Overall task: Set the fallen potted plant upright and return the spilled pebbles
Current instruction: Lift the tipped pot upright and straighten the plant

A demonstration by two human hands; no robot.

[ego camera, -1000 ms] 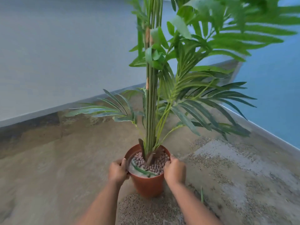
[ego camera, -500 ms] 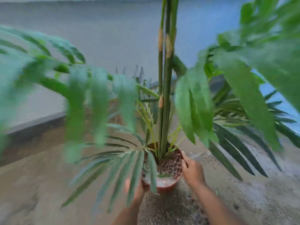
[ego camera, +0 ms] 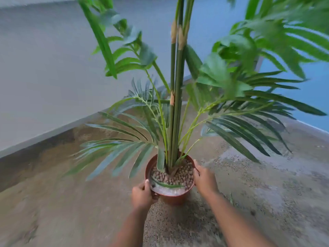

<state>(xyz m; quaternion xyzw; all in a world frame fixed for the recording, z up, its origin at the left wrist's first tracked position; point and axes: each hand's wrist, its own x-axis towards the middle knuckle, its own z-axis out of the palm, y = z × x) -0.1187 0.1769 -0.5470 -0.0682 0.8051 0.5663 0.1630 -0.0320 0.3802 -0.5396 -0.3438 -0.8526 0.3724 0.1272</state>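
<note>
I see the pot (ego camera: 175, 197) standing upright on the floor (ego camera: 53, 202), near the corner of two walls. The left hand (ego camera: 142, 194) grips its rim on the near-left side, and the right hand (ego camera: 204, 179) grips the right side. Brown pebbles (ego camera: 178, 175) fill the pot around the green stems (ego camera: 175, 104).

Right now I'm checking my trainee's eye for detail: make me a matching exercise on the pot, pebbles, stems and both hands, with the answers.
Things:
1. pot
2. pebbles
3. stems
4. left hand and right hand

States:
A. rising upright from the middle
B. brown, lying inside the rim
C. terracotta, standing on the floor
D. gripping opposite sides of the rim

Pairs: 1-C, 2-B, 3-A, 4-D
</note>
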